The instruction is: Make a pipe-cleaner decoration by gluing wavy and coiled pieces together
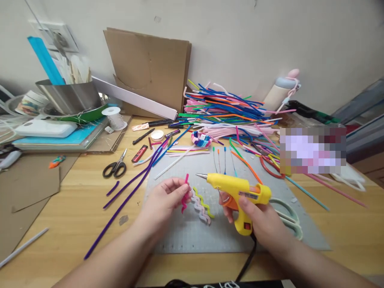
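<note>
Between the thumb and fingers of my left hand (172, 196) is a pink pipe cleaner (186, 179), its lower end curled. My right hand (264, 220) is wrapped round a yellow hot glue gun (229, 184), whose metal nozzle points left toward the pink pipe cleaner without touching it. On the grey cutting mat (177, 236), just right of my left hand, lie a wavy white pipe cleaner (200, 208) and a wavy yellow-green pipe cleaner (204, 203). Pale green scissors (289, 216) lie partly hidden behind my right hand.
Black-handled scissors (115, 166) and long purple pipe cleaners (120, 216) lie left of the mat. A pile of coloured pipe cleaners (225, 108) is at the back, beside a cardboard sheet (147, 68). The glue gun's black cord (247, 262) runs toward the front edge.
</note>
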`<move>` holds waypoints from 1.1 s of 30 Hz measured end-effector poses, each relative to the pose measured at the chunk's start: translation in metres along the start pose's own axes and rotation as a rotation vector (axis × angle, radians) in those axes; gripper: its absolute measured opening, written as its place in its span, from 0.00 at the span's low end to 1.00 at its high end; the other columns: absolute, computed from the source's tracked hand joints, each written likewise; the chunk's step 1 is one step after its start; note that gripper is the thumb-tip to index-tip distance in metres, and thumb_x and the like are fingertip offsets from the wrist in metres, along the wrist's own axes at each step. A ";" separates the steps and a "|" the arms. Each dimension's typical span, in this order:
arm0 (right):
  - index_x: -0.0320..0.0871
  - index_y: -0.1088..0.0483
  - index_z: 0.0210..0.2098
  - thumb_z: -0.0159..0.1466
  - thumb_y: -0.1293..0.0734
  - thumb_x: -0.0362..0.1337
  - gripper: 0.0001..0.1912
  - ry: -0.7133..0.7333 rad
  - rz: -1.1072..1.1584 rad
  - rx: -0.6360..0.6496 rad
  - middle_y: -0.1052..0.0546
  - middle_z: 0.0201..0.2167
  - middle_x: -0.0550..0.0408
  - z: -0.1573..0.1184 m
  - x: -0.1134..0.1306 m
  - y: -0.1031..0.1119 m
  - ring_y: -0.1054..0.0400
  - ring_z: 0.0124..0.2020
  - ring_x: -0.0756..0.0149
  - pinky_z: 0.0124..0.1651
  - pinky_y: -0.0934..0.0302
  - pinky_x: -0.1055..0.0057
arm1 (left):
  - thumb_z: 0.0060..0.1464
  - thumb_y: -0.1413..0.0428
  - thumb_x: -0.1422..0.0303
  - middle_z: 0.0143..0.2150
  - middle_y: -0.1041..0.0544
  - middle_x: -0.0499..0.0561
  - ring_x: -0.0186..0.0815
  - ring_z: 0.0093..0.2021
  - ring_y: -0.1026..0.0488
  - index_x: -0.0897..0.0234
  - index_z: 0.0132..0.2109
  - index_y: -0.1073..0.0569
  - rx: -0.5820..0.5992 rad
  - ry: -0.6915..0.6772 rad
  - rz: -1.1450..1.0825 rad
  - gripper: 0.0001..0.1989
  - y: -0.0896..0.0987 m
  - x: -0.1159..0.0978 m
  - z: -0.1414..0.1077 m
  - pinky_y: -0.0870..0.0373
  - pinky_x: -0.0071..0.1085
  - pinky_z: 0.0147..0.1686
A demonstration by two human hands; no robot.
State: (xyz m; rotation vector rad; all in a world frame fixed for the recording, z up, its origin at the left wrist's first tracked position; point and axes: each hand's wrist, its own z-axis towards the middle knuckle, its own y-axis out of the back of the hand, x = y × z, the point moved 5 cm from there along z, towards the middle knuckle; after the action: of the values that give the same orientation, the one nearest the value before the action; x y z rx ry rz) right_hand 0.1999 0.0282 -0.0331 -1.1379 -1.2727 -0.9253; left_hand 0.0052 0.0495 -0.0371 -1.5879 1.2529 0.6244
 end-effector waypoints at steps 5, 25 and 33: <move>0.43 0.27 0.37 0.63 0.38 0.50 0.17 -0.052 -0.046 0.008 0.25 0.31 0.49 -0.002 -0.002 0.004 0.32 0.26 0.66 0.29 0.34 0.68 | 0.41 0.34 0.64 0.25 0.27 0.46 0.27 0.25 0.33 0.67 0.30 0.29 -0.012 0.056 0.043 0.14 -0.002 0.002 -0.003 0.38 0.24 0.27; 0.43 0.28 0.28 0.60 0.35 0.53 0.18 -0.009 -0.136 -0.093 0.27 0.22 0.53 -0.004 -0.003 0.003 0.36 0.22 0.70 0.24 0.37 0.74 | 0.42 0.34 0.62 0.24 0.27 0.46 0.28 0.25 0.33 0.66 0.28 0.28 0.061 0.029 0.017 0.13 -0.007 0.006 -0.007 0.36 0.24 0.26; 0.44 0.29 0.25 0.59 0.35 0.55 0.21 -0.031 -0.158 -0.100 0.29 0.20 0.54 -0.004 -0.002 0.001 0.37 0.20 0.69 0.23 0.38 0.73 | 0.43 0.35 0.63 0.25 0.28 0.46 0.28 0.25 0.33 0.65 0.29 0.28 0.064 0.023 0.017 0.12 -0.007 0.007 -0.007 0.36 0.25 0.28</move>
State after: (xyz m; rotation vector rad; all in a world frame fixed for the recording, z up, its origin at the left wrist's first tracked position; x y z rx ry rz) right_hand 0.2019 0.0249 -0.0347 -1.1446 -1.3692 -1.1033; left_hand 0.0126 0.0402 -0.0377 -1.5375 1.2924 0.5725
